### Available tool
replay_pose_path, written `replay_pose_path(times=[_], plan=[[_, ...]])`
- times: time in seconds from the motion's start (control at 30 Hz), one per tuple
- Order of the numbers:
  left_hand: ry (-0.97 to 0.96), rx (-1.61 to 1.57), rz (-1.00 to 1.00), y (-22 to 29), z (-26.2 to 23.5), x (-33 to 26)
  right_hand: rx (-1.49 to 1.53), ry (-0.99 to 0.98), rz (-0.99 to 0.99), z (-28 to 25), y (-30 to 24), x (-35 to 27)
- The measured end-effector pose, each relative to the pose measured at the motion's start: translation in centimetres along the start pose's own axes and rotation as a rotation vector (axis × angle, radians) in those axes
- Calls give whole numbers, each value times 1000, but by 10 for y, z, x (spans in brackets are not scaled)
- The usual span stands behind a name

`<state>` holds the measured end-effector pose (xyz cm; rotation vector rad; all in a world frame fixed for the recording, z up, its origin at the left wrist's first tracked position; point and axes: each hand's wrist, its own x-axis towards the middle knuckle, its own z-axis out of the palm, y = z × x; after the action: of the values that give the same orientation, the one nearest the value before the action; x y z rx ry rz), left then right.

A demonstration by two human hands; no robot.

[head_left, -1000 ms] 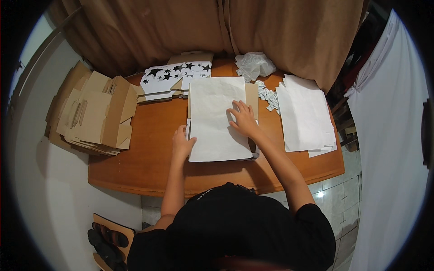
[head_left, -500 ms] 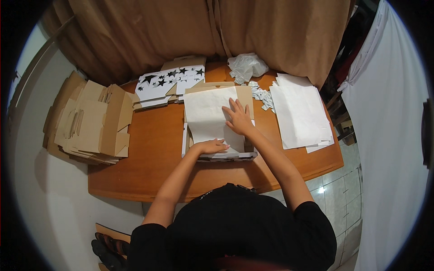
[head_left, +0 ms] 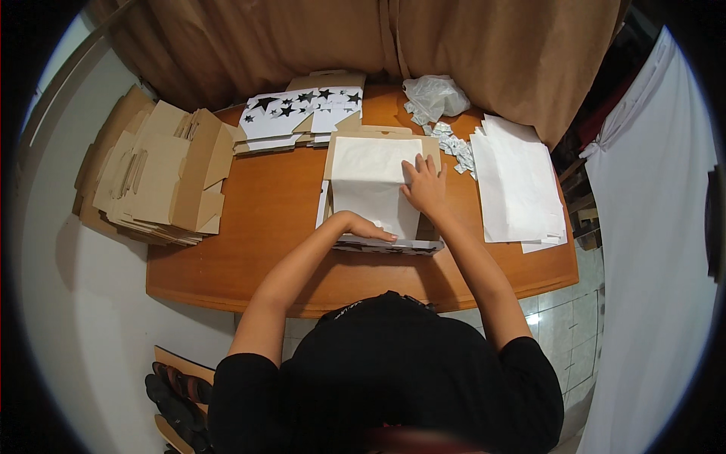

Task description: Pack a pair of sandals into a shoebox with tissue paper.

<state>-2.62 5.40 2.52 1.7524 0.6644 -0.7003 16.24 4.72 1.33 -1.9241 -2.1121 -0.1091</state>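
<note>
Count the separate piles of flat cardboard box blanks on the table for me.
3: a plain brown pile overhanging the table's left end, a star-printed pile at the far edge, and one flat blank under the white sheet beneath both hands. How many blanks each pile holds is hidden.

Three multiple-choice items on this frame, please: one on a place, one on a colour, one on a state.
1. Where does the stack of white sheets lie? A left of both hands B right of the right hand C on the floor
2. What colour are the stars on the printed cartons? A black B red C gold
3. How is the left hand? A raised in the air B clutching a cup C flat on the white paper

B: it lies beside the table's right edge.
A: black on white.
C: palm down at the near edge.
</note>
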Motion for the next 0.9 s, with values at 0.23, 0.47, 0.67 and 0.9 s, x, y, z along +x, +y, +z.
replay_pose_path(times=[0.23,0.47,0.67,0.9], plan=[[68,73,-55,-4,6,9,-79,-27,65,-4,12,-2],[135,-23,-22,-22,7,53,143,-183,87,-12,24,3],[92,26,-66,2,1,17,445,106,-27,-2,55,-14],[254,137,-65,-10,19,-16,859,235,55,9,56,-55]])
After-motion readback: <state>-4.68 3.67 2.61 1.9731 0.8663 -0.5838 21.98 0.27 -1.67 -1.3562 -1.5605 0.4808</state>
